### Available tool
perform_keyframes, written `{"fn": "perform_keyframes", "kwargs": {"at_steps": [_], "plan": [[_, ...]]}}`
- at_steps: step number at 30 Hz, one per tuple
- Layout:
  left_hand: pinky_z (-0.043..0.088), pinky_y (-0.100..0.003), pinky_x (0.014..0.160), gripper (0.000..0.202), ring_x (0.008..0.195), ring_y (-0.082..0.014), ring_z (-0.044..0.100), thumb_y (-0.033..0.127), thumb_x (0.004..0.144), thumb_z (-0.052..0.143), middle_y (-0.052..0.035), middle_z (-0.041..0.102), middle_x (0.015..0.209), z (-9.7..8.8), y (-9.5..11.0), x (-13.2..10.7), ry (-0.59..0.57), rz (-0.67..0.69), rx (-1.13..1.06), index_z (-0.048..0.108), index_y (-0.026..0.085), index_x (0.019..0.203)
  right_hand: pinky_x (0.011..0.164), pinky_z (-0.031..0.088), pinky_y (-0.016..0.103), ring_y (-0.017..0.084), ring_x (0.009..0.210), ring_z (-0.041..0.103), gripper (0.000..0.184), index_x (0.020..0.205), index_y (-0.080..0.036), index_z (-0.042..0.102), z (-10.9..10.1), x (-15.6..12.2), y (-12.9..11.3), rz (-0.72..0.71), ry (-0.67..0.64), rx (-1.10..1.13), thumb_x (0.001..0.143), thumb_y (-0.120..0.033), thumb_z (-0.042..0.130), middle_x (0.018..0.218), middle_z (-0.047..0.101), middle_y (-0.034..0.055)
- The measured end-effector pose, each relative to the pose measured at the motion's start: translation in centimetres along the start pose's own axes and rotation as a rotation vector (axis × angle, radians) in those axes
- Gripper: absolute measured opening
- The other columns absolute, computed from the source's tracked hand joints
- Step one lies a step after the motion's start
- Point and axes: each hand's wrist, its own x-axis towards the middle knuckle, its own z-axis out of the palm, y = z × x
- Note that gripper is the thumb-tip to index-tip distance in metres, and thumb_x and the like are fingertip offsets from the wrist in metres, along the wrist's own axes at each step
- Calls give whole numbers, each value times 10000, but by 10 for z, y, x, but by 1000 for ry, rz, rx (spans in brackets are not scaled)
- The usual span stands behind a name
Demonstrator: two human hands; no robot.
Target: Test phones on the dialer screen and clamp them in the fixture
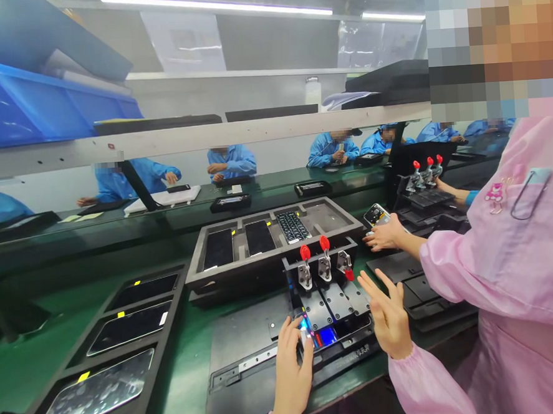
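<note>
My left hand (291, 368) rests at the left edge of a black clamping fixture (341, 353). Its thumb and fingers are extended and apart, beside a lit colour screen (327, 336) lying under the fixture's metal plates (338, 303). Whether the fingertips touch the screen is hard to make out. My right hand (390, 315) hovers at the fixture's right side with fingers spread and nothing in it. At the back of the fixture stand three toggle clamps with red tips: the left clamp (304, 268) and middle clamp (324, 257) point up, while the right one (346, 266) points down.
Behind the fixture, a grey foam tray (200, 271) holds dark phone screens and a patterned black piece (293, 226). Another tray (164, 320) with several screens lies left. On the right, a co-worker's hand (388, 231) holds an open phone (375, 215) near a second fixture (425, 191). A shelf (253, 128) spans overhead.
</note>
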Motion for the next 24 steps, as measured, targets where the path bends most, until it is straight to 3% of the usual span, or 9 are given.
{"fn": "perform_keyframes", "kwargs": {"at_steps": [4,10,16,24], "plan": [[260,-490,1054,200,1299,-241,323,346,873,414,-66,488,1314,-2,1,0,2,6,-7,576,228,872,1048,118,606,271,1246,375,381,1207,-246,531,-9,-10,1,10,135,72,894,-245,314,1217,569,41],[292,-476,1035,199,1275,-257,366,367,856,445,-82,515,1283,-4,5,2,20,-29,-51,545,217,771,977,359,509,256,1175,457,337,1170,-212,556,0,-27,11,159,225,235,882,-233,381,1227,549,76],[308,-465,1024,190,1265,-267,383,371,841,474,-90,531,1269,-5,3,1,38,-27,-77,568,215,785,1005,352,494,245,1163,482,344,1161,-201,544,22,-49,21,455,180,324,883,-340,397,1248,530,98],[287,-454,1028,170,1262,-253,382,360,853,458,-85,511,1285,-5,-3,0,15,-31,-86,548,218,826,995,365,457,250,1162,482,356,1136,-206,552,28,-60,24,571,159,341,868,-396,417,1250,531,89]]}}
